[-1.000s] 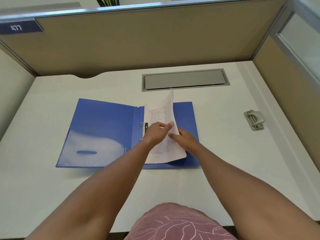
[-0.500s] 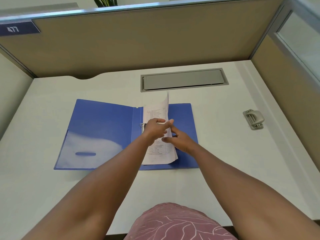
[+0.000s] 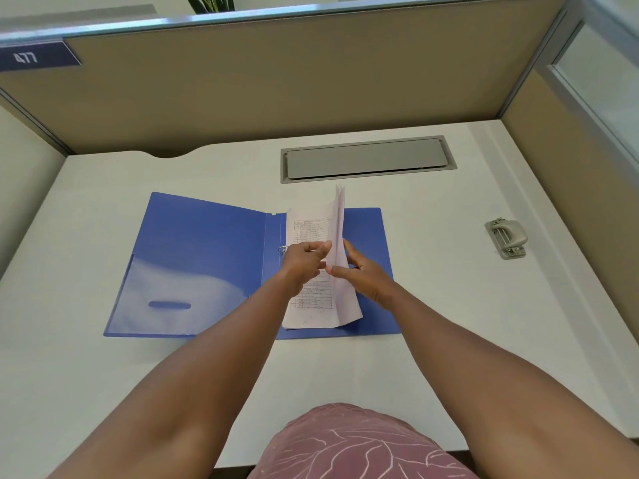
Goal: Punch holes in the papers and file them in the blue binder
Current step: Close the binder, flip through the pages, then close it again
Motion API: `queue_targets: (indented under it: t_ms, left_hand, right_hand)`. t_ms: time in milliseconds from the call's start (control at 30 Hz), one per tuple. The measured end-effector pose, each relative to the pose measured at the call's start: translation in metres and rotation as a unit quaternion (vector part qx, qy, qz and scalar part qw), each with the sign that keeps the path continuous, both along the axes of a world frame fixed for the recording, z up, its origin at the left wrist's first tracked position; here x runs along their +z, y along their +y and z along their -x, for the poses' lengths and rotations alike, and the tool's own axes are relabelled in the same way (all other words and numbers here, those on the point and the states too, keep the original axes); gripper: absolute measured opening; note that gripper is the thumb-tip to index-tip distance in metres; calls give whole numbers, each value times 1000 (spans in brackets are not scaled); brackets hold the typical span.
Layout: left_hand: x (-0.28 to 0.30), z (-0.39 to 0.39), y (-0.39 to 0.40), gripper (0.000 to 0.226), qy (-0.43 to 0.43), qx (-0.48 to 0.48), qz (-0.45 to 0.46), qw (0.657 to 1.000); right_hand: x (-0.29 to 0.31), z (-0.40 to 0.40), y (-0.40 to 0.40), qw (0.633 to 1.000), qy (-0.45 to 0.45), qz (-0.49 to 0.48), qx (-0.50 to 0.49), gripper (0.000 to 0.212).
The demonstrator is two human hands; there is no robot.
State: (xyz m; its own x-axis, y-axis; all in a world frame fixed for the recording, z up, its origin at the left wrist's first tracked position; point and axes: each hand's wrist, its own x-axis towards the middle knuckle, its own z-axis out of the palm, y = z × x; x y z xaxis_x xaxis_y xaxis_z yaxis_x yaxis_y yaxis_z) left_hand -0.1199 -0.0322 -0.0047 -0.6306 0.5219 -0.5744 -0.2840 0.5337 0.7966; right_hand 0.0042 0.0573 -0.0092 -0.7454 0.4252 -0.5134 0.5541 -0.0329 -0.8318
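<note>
Looking down from the head cam, both hands meet over the right half of the open blue binder, which lies flat on the white desk straight ahead of the person. The papers sit on that right half, long axis running away from the body, inner edge at the spine where a metal ring pokes out just left of the left hand. The top sheets are stood up nearly on edge between the hands: the left hand is curled, fingers pinching the raised sheets from the spine side, and the right hand backs them from the other side with fingers mostly extended, thumb on the paper. So the ring is on the left hand's side, and I'd guess that hand does the lining up of holes while the right keeps the sheets together. The paper's thin and floppy with printed tables; the binder cover is smooth plastic with a clear glossy pocket on the left flap. The grey hole punch sits well off beyond the right hand, untouched. Whether the holes are already on the ring, can't tell.
</note>
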Motion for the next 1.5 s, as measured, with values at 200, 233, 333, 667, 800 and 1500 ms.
queue_targets:
  t_ms: [200,233,333,667,800,1500]
  left_hand:
    - [-3,14,-10,24,82,22,53,995]
    - [-3,17,-13,25,92,24,64,993]
    - [-4,30,-24,17,115,40,90,988]
    - [6,93,-92,30,198,115,205,952]
    - [4,104,-108,21,204,126,206,949]
    - [2,106,-115,32,220,178,212,935]
  right_hand:
    - [-5,-4,7,997,2,-44,-60,73]
    - [-6,-5,9,996,-7,-51,-73,68]
    - [-9,-10,13,991,-13,-64,-112,49]
    - [-23,-20,21,972,-36,-113,-202,32]
    - [-27,-20,23,965,-38,-117,-233,28]
    - [-28,-24,29,955,-43,-56,-288,34]
